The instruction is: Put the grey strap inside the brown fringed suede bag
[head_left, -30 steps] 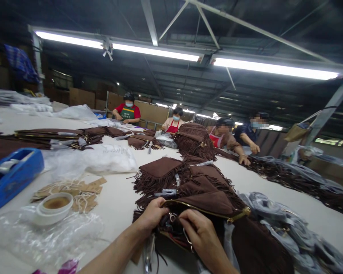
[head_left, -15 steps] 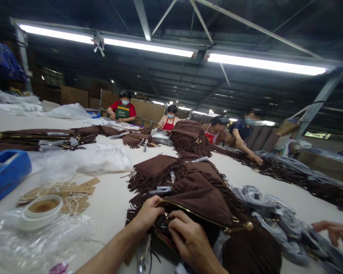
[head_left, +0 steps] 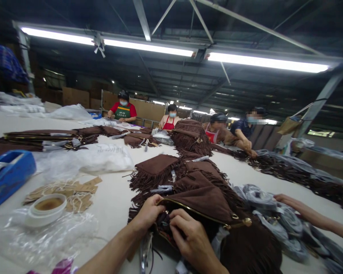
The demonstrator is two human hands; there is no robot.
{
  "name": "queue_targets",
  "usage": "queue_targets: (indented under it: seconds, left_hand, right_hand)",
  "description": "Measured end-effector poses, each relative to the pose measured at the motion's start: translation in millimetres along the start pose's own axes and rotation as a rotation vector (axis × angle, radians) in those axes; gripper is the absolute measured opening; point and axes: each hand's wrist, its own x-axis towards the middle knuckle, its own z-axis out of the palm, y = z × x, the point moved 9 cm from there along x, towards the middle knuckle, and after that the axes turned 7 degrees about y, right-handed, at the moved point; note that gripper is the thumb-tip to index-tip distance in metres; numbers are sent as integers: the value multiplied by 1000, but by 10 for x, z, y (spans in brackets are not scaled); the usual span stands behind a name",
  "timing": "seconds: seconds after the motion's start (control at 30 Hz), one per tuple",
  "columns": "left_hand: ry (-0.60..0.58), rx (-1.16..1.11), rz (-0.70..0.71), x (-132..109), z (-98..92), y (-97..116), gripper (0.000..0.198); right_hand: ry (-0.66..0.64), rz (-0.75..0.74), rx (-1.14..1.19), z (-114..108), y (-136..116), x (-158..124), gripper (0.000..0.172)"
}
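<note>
A dark brown fringed bag [head_left: 202, 199] lies in front of me, its gold zipper open and its mouth facing me. My left hand [head_left: 150, 213] pinches the left end of the opening, thumb over the edge. At the mouth, my right hand [head_left: 190, 236] has its fingers curled together against the inside; what they hold is hidden. A gold zipper pull [head_left: 247, 222] hangs at the right end of the zip. Below the bag's left side lies a shiny metal tool [head_left: 144, 253], partly covered.
Fringed bags [head_left: 156, 165] are stacked beyond. To the left are a blue tape dispenser [head_left: 11, 175], a round white tub [head_left: 47, 209], cardboard tags [head_left: 82, 190] and clear plastic [head_left: 74, 230]. Plastic-wrapped straps [head_left: 288, 222] lie right, under a co-worker's hand [head_left: 291, 201]. Several people work farther back.
The co-worker's hand at the right has reached left over the wrapped straps. Another person's arm farther back has shifted. My hands remain at the bag's mouth, nearly unmoved.
</note>
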Motion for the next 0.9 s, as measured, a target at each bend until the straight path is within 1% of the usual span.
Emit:
queue_targets:
  seconds: [0.07, 0.13, 0.27, 0.33, 0.43, 0.53, 0.6, 0.67, 0.73, 0.8, 0.9]
  left_hand:
    - [1, -12, -13, -11, -6, -7, 14]
    - [5, -25, -23, -18, -13, -16, 15]
    - [12, -38, -41, -10, -19, -45, 16]
    - [16, -38, -43, 3, -19, -57, 15]
    - [11, -36, -36, 19, -7, -59, 15]
    - [1, -36, -31, 21, 5, -50, 16]
    - [1, -33, -30, 16, 3, -46, 16]
    - [0, -27, -26, 6, 1, -41, 16]
    - [-3, -18, -20, -5, 2, -36, 15]
    - [-6, -9, -16, -14, 7, -31, 15]
    - [-8, 5, -18, -19, 10, -29, 14]
  right_hand:
    - [61, 23, 24, -79, 44, -23, 20]
    - [91, 60, -21, -149, 108, -57, 20]
    - [42, 172, -194, -177, 263, -121, 20]
    - [19, 196, -213, -148, 301, -133, 20]
    - [60, 204, -167, -104, 322, -120, 20]
    - [95, 205, -71, -21, 343, -106, 21]
    - [86, 254, 31, 55, 401, -120, 16]
    - [87, 337, 128, 106, 483, -153, 9]
    - [100, 376, 165, 119, 525, -176, 6]
    - [88, 342, 152, 131, 504, -166, 9]
    - [54, 275, 130, 174, 459, -126, 20]
